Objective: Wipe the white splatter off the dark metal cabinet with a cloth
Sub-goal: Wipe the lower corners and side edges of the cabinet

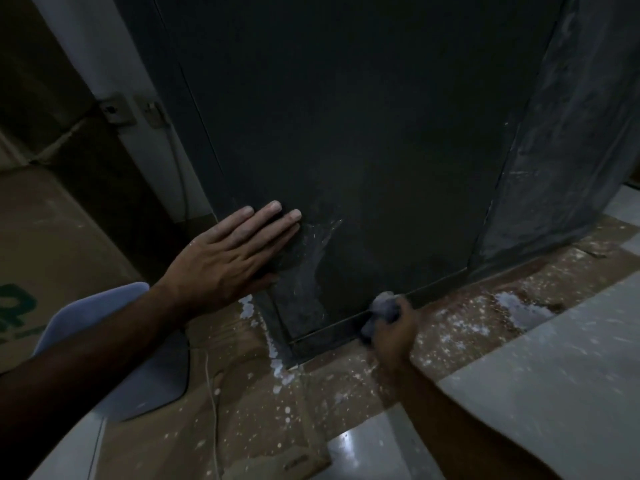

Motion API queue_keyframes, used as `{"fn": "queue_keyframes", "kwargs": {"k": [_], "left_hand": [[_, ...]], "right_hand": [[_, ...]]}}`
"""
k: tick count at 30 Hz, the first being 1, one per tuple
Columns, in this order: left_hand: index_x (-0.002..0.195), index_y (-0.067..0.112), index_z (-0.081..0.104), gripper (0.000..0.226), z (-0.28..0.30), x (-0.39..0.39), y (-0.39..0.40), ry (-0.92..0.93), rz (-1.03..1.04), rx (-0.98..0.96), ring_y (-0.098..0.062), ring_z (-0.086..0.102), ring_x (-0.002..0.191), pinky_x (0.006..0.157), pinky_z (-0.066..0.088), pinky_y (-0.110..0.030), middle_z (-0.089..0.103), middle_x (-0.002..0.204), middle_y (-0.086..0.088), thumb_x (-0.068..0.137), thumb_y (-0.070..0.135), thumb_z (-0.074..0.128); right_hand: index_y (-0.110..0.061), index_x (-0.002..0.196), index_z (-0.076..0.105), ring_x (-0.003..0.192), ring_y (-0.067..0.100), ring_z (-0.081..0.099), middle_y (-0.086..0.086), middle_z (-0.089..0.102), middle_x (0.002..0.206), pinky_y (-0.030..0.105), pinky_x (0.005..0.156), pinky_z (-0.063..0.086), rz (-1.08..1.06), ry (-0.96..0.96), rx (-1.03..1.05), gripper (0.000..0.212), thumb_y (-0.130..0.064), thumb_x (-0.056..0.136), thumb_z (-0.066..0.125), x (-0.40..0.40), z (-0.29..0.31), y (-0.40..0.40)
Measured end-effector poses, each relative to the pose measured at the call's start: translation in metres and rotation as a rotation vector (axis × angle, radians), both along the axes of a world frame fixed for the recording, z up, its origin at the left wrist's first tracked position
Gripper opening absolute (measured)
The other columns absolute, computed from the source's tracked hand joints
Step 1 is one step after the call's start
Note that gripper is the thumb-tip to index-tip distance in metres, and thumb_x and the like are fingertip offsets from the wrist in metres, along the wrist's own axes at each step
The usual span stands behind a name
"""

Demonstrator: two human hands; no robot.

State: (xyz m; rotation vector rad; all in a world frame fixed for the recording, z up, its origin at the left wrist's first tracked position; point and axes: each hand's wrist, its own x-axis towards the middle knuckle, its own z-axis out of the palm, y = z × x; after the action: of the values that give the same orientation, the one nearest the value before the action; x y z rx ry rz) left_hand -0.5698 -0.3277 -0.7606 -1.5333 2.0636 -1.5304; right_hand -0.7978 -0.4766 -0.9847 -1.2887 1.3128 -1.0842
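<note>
The dark metal cabinet (363,140) stands upright in front of me and fills the middle of the view. White splatter (313,252) streaks its lower front panel. My left hand (235,252) lies flat against the panel just left of the splatter, fingers spread and holding nothing. Down at the cabinet's bottom edge, my right hand (393,332) is closed around a bunched grey cloth (382,304), which touches the base strip to the right of the splatter.
Brown cardboard (346,386) speckled with white paint covers the floor around the cabinet base. A pale blue chair seat (104,306) sits at lower left beside a printed cardboard box (45,237). Glossy floor tiles (554,358) lie to the right. A thin cord (211,393) trails over the cardboard.
</note>
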Motion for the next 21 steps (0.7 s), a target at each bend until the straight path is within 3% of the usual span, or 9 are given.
{"fn": "queue_keyframes", "kwargs": {"k": [1, 3, 5, 8, 10, 12, 16, 19, 21], "left_hand": [[0.165, 0.005, 0.022, 0.080, 0.000, 0.000, 0.000, -0.004, 0.003, -0.003, -0.027, 0.016, 0.160, 0.130, 0.015, -0.041, 0.018, 0.174, -0.009, 0.107, 0.052, 0.052], [0.165, 0.006, 0.023, 0.081, -0.001, 0.000, 0.000, -0.001, 0.001, -0.003, -0.027, 0.017, 0.160, 0.130, 0.017, -0.042, 0.019, 0.173, -0.009, 0.106, 0.052, 0.053], [0.164, 0.006, 0.024, 0.081, -0.002, 0.001, -0.002, -0.007, -0.001, -0.020, -0.027, 0.018, 0.160, 0.130, 0.016, -0.041, 0.020, 0.173, -0.009, 0.105, 0.054, 0.054], [0.164, 0.007, 0.027, 0.082, -0.002, 0.001, -0.002, -0.015, -0.004, -0.037, -0.027, 0.019, 0.159, 0.130, 0.016, -0.040, 0.021, 0.173, -0.008, 0.104, 0.056, 0.054], [0.164, 0.006, 0.027, 0.082, -0.002, 0.000, -0.002, -0.001, -0.011, -0.027, -0.027, 0.020, 0.159, 0.129, 0.019, -0.041, 0.021, 0.173, -0.008, 0.104, 0.056, 0.054], [0.164, 0.006, 0.025, 0.080, -0.003, 0.002, -0.002, 0.003, -0.011, -0.016, -0.027, 0.018, 0.160, 0.129, 0.019, -0.041, 0.018, 0.174, -0.008, 0.106, 0.055, 0.052], [0.165, 0.007, 0.024, 0.077, -0.005, 0.002, -0.002, 0.029, -0.009, -0.014, -0.026, 0.017, 0.160, 0.128, 0.021, -0.042, 0.018, 0.174, -0.007, 0.108, 0.053, 0.047], [0.164, 0.006, 0.027, 0.077, -0.003, 0.000, -0.003, 0.058, -0.034, -0.009, -0.026, 0.020, 0.160, 0.127, 0.024, -0.042, 0.021, 0.173, -0.007, 0.107, 0.053, 0.049], [0.163, 0.005, 0.027, 0.078, -0.001, 0.001, -0.001, 0.063, -0.039, -0.004, -0.027, 0.021, 0.160, 0.128, 0.023, -0.042, 0.021, 0.173, -0.008, 0.107, 0.053, 0.051]], "right_hand": [[-0.005, 0.121, 0.061, 0.100, 0.021, 0.061, 0.007, 0.058, 0.118, 0.006, 0.078, 0.046, -0.109, -0.013, 0.015, 0.039, 0.016, 0.088, 0.060, -0.008, 0.010, -0.015], [-0.012, 0.130, 0.058, 0.113, 0.023, 0.059, 0.005, 0.056, 0.124, 0.021, 0.092, 0.044, -0.203, 0.013, 0.060, 0.047, 0.012, 0.089, 0.061, -0.005, 0.011, -0.019], [-0.024, 0.122, 0.059, 0.110, 0.017, 0.059, 0.001, 0.057, 0.123, 0.029, 0.098, 0.050, -0.051, 0.070, 0.041, 0.047, 0.007, 0.087, 0.065, 0.022, 0.002, 0.015], [-0.030, 0.101, 0.059, 0.094, 0.020, 0.061, 0.006, 0.059, 0.110, 0.046, 0.088, 0.059, 0.165, 0.088, -0.019, 0.033, -0.008, 0.078, 0.068, 0.048, -0.017, 0.059], [-0.022, 0.098, 0.058, 0.089, 0.020, 0.055, 0.008, 0.055, 0.108, 0.038, 0.087, 0.053, 0.126, 0.105, -0.012, 0.027, -0.004, 0.081, 0.067, 0.044, 0.003, 0.054], [-0.019, 0.100, 0.057, 0.092, 0.018, 0.052, 0.008, 0.048, 0.114, 0.032, 0.088, 0.047, -0.029, -0.003, -0.086, 0.035, 0.010, 0.082, 0.066, 0.034, 0.030, 0.034], [-0.011, 0.116, 0.061, 0.112, 0.019, 0.053, 0.010, 0.046, 0.128, 0.021, 0.096, 0.045, -0.160, -0.092, -0.460, 0.038, 0.006, 0.083, 0.068, 0.045, 0.093, 0.024], [-0.025, 0.123, 0.058, 0.124, 0.023, 0.047, 0.009, 0.043, 0.136, 0.024, 0.099, 0.045, 0.135, 0.159, -0.759, 0.042, -0.007, 0.085, 0.065, 0.057, 0.085, 0.058], [-0.028, 0.118, 0.061, 0.121, 0.027, 0.050, 0.007, 0.044, 0.134, 0.034, 0.093, 0.054, 0.414, 0.386, -0.899, 0.034, -0.016, 0.087, 0.056, 0.044, 0.044, 0.065]]}}
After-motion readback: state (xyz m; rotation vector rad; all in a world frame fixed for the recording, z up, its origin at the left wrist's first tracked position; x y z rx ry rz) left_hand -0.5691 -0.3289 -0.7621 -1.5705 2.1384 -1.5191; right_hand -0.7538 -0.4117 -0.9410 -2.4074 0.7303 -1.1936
